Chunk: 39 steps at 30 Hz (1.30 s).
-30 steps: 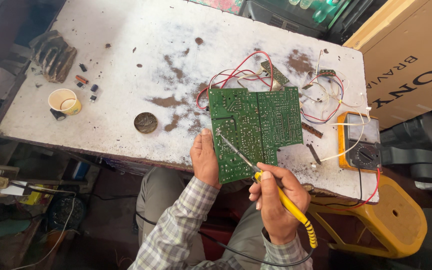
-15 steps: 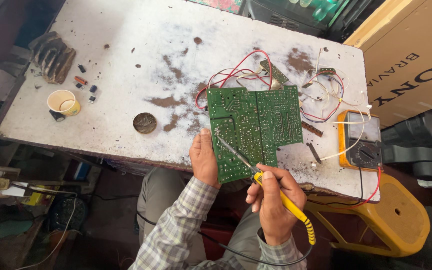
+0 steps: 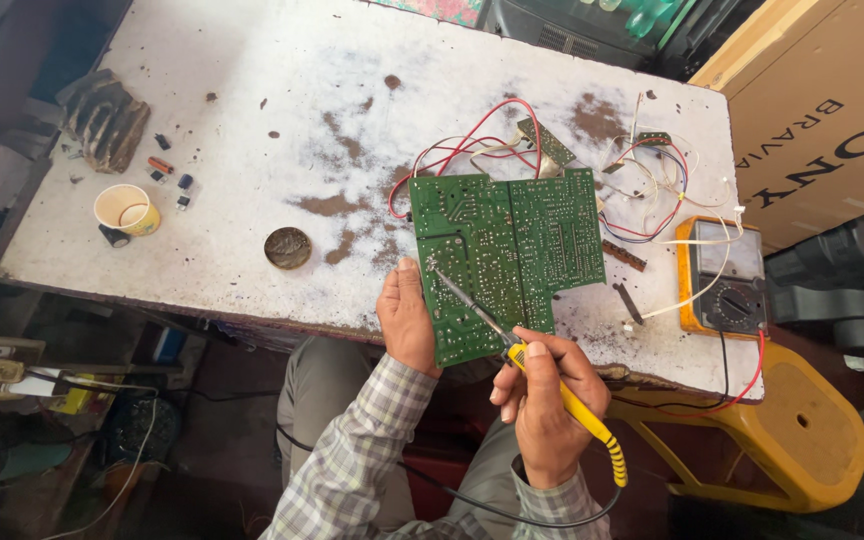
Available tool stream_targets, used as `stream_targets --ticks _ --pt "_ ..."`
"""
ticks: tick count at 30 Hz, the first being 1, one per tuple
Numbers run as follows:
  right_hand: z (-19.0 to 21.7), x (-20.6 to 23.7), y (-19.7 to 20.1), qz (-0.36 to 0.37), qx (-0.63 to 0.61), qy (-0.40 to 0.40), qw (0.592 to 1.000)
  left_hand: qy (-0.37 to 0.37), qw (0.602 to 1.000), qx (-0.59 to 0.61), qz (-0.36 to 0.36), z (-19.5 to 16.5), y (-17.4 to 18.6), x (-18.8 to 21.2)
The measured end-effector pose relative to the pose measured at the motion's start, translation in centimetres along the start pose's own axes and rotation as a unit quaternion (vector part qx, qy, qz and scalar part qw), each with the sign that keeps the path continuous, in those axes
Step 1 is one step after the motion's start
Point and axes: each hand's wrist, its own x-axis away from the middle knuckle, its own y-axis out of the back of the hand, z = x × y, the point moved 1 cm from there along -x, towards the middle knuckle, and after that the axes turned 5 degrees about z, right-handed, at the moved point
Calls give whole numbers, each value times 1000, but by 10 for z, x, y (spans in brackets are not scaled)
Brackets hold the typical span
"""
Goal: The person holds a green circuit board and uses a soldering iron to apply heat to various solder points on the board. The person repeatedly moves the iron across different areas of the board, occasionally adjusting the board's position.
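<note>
A green circuit board (image 3: 512,250) lies solder side up at the near edge of the worn white table (image 3: 252,120). My left hand (image 3: 407,318) grips the board's lower left corner. My right hand (image 3: 544,400) holds a yellow-handled soldering iron (image 3: 542,372), whose metal tip rests on the board close to its left edge, just above my left thumb. Red, white and black wires (image 3: 472,150) run from the board's far edge to small boards behind it.
A yellow multimeter (image 3: 722,275) sits at the table's right end with its leads. A small round tin (image 3: 288,247), a paper cup (image 3: 124,209) and small parts lie to the left. A cardboard box (image 3: 822,110) stands at right, a yellow stool (image 3: 792,430) below.
The soldering iron's tip has shifted slightly along the board's left part. My left hand keeps its grip on the corner.
</note>
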Motion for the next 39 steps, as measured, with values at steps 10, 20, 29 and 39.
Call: stream_targets --ticks 10,20,29,39 --pt "-12 3 14 -17 -46 -15 999 -5 1000 18 10 1 0 1" --pt "-103 25 171 -27 -554 -87 828 8 998 -61 25 -9 -9 14" --pt "-143 38 204 -102 -538 -76 833 2 997 -31 67 -7 -20 24" --pt "-49 11 115 19 -209 11 978 7 1000 4 14 6 -4 6"
